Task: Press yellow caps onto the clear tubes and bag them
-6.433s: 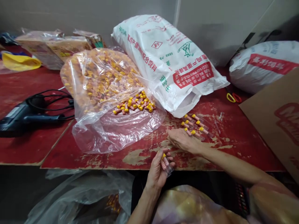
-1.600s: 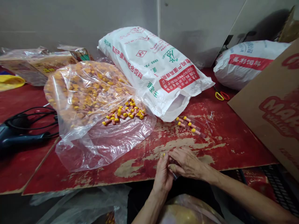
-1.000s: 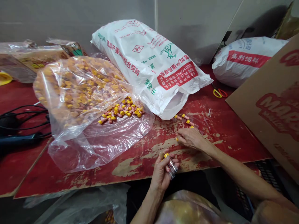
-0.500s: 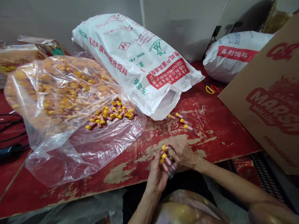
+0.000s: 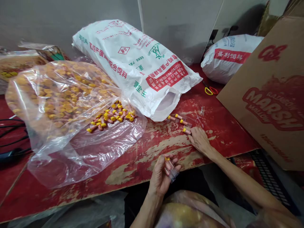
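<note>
My left hand [image 5: 159, 177], palm up near the table's front edge, is closed around several small clear tubes [image 5: 169, 167] of pink beads. One yellow cap shows; the fingers partly hide the others. Further forward and to the right, my right hand [image 5: 199, 137] reaches over the tabletop. Its fingertips close on the clear end of a yellow-capped tube [image 5: 186, 130] lying there. Just beyond it lie more such tubes [image 5: 185, 123], beside the mouth of a white woven sack [image 5: 133, 60]. On the left, a large clear plastic bag [image 5: 68, 171] spills a heap of capped tubes [image 5: 111, 115].
The red, worn table [image 5: 133, 167] stands against a grey wall. To the right are a cardboard box [image 5: 268, 104], scissors [image 5: 211, 91] and a second white sack [image 5: 228, 60]. Black cables [image 5: 14, 133] lie at the far left. Behind the clear bag sit other packages [image 5: 21, 63].
My right hand has left the tubes in my left hand and moved forward and right to a tube on the table. My left hand stays in place, still holding its tubes.
</note>
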The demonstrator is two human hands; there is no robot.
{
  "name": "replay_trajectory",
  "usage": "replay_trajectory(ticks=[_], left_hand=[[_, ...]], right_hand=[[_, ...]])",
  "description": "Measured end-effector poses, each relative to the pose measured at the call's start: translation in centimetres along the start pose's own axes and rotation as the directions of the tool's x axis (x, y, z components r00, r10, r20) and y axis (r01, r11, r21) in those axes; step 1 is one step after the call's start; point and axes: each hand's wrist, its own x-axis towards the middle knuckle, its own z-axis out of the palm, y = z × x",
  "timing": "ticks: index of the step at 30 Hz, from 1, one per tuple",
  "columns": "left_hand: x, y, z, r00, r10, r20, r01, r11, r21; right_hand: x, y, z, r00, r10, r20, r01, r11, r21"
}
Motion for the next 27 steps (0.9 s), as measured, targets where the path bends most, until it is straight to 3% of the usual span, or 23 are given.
replay_trajectory(ticks=[3, 5, 9, 14, 18, 20, 23, 24, 25, 27], left_hand=[[0.0, 0.0, -0.2, 0.999, -0.036, 0.036, 0.035, 0.999, 0.03], [0.1, 0.1, -0.3, 0.996, -0.065, 0.062, 0.061, 0.996, 0.06], [0.4, 0.3, -0.1, 0.991, -0.11, 0.075, 0.104, 0.992, 0.076], [0.9, 0.4, 0.8, 0.986, -0.145, 0.078, 0.141, 0.988, 0.057], [0.9, 0.5, 0.3, 0.985, -0.154, 0.084, 0.155, 0.988, -0.007], [0.7, 0.7, -0.4, 0.982, -0.136, 0.127, 0.143, 0.989, -0.042], [0.4, 1.4, -1.5, 0.97, -0.092, 0.227, 0.11, 0.992, -0.068], [0.3, 1.7, -1.7, 0.963, -0.078, 0.257, 0.098, 0.993, -0.067], [0.3, 1.9, -1.8, 0.958, -0.069, 0.28, 0.09, 0.994, -0.063], [0.2, 2.2, -1.9, 0.951, -0.059, 0.303, 0.081, 0.995, -0.063]], right_hand=[[-0.4, -1.3, -1.6, 0.978, -0.138, 0.159, 0.123, 0.987, 0.1], [-0.1, -2.3, -2.6, 0.943, -0.225, 0.244, 0.212, 0.974, 0.081], [1.1, -3.5, -2.4, 0.879, -0.396, 0.266, 0.405, 0.914, 0.023], [1.2, -3.2, -0.9, 0.881, -0.441, 0.17, 0.435, 0.898, 0.073], [-1.6, -4.8, -1.2, 0.908, -0.417, -0.021, 0.409, 0.878, 0.247], [-3.4, -6.2, -1.7, 0.866, -0.479, -0.141, 0.497, 0.797, 0.343], [-4.3, -7.0, -2.4, 0.764, -0.592, -0.255, 0.639, 0.644, 0.421], [-3.7, -6.7, -2.5, 0.776, -0.562, -0.286, 0.628, 0.647, 0.432], [-2.8, -6.0, -2.5, 0.819, -0.485, -0.308, 0.574, 0.701, 0.423], [-0.2, -4.1, -2.1, 0.922, -0.234, -0.307, 0.333, 0.885, 0.327]])
